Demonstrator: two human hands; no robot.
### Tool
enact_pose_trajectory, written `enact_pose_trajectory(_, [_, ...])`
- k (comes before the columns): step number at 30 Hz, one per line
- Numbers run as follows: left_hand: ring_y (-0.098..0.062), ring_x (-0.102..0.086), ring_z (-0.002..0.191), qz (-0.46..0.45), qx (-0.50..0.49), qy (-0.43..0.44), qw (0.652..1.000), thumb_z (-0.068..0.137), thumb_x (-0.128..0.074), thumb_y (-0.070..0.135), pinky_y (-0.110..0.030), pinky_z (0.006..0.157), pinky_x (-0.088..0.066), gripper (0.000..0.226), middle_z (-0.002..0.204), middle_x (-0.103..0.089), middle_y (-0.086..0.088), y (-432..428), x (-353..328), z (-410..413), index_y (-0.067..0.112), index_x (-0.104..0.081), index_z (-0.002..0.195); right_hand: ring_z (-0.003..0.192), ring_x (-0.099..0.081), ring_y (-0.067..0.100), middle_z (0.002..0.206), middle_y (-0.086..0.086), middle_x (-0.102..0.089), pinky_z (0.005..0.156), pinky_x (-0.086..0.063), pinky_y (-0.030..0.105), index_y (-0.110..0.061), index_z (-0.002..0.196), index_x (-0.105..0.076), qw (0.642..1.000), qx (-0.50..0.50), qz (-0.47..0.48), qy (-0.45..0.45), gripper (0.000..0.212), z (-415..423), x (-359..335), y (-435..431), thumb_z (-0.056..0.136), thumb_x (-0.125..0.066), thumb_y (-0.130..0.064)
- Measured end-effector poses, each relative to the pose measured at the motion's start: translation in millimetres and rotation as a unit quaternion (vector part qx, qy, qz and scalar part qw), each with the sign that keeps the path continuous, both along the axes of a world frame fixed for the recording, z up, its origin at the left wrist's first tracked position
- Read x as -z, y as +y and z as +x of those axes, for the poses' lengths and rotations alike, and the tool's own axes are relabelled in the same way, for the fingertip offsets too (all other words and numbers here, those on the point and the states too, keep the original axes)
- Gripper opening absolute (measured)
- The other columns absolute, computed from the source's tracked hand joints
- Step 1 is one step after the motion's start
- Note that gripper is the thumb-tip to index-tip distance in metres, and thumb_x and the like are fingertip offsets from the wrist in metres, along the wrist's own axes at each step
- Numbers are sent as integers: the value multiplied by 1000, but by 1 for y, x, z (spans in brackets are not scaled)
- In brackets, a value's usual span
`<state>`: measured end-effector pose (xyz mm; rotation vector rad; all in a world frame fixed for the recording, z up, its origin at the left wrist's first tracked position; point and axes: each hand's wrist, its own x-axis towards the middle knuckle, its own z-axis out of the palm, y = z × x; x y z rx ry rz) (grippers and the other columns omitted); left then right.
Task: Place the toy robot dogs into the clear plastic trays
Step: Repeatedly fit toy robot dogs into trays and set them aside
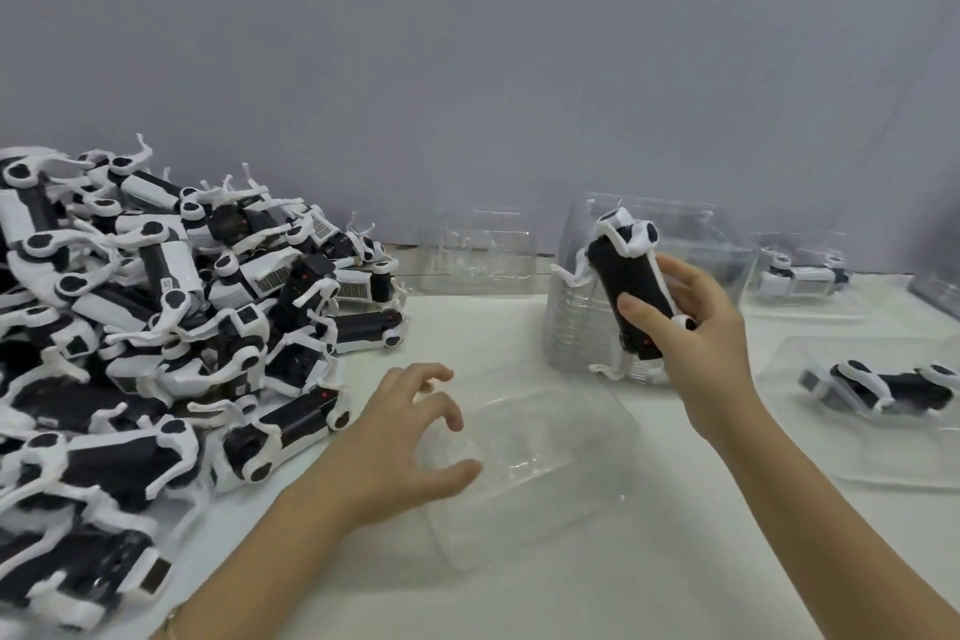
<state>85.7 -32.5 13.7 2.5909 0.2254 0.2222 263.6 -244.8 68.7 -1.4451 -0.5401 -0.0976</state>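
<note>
Over the table (649,561), our right grip (696,327) is wrapped round one toy robot dog (631,286), held upright just in front of the tray stack (566,327). Our left grip (410,437) sits half-curled at a clear tray (545,473), can't tell if it's actually holding it.

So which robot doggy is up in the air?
The robot dog gripped in the right hand, held nearly upright. The others lie in the pile at left or in trays at right.
</note>
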Motion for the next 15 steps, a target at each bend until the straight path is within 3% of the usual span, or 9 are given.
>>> enact_pose_trajectory(2, [-4,-27,121,156,-66,59,984,57,-26,92,-27,91,-35,87,136,-20,17,-14,-5,-6,36,-51,119,88,-58,-20,110,-17,-63,61,-44,0,-40,105,-59,1000,-2,-7,9,44,-1,5,-1,82,-74,-6])
enact_pose_trajectory(3, [-10,-30,120,187,-91,87,974,52,-20,94,-28,90,-34,102,135,-18,10,-23,-9,-11,33,-48,128,89,-58,-19,110,-18,-63,61,-44,1,-39,105,-59,1000,-3,-8,15,43,-2,6,0,82,-74,-6])
enact_pose_trajectory(6, [-8,-46,95,136,-92,78,983,34,2,102,-25,73,-37,129,132,-10,12,-49,-20,-27,46,-16,149,90,-59,-16,110,-16,-64,62,-47,5,-37,107,-60,1000,-11,-4,25,42,-4,8,4,82,-74,-6])
enact_pose_trajectory(7, [-3,-48,85,114,-72,42,990,33,9,104,-22,67,-35,123,130,-13,19,-54,-22,-34,57,-5,145,89,-59,-16,110,-16,-64,61,-47,6,-37,107,-59,1000,-17,-6,25,42,-6,8,6,82,-74,-6])
enact_pose_trajectory(8, [-2,-50,83,84,-48,-17,995,42,6,104,-17,65,-34,105,126,-19,28,-55,-23,-39,66,-8,138,90,-59,-15,110,-14,-64,60,-48,6,-37,107,-59,999,-23,-9,24,43,-7,8,7,82,-74,-6])
enact_pose_trajectory(9, [1,-52,86,47,-27,-86,995,60,-11,99,-14,68,-37,78,123,-27,33,-53,-25,-40,70,-20,131,92,-60,-12,111,-12,-65,59,-48,7,-37,107,-60,999,-32,-13,25,43,-8,8,7,82,-74,-6])
enact_pose_trajectory(11, [5,-52,99,4,-3,-192,981,78,-51,62,-7,82,-38,40,118,-42,32,-35,-28,-39,55,-45,117,100,-63,1,112,-6,-67,59,-51,11,-36,110,-61,998,-51,-24,32,43,-9,7,7,82,-75,-6])
enact_pose_trajectory(13, [3,-41,127,17,40,-194,980,73,-62,39,-11,102,-29,40,131,-41,32,-10,-21,-36,46,-51,111,106,-64,11,113,-6,-68,65,-54,17,-38,110,-61,997,-63,-40,35,44,-11,5,7,81,-76,-8])
enact_pose_trajectory(15, [7,-24,141,17,59,-127,990,75,-71,25,-22,114,-24,45,141,-38,33,12,-11,-31,45,-53,111,109,-63,14,114,-7,-68,70,-55,23,-43,109,-60,996,-67,-55,34,47,-12,4,6,80,-77,-10])
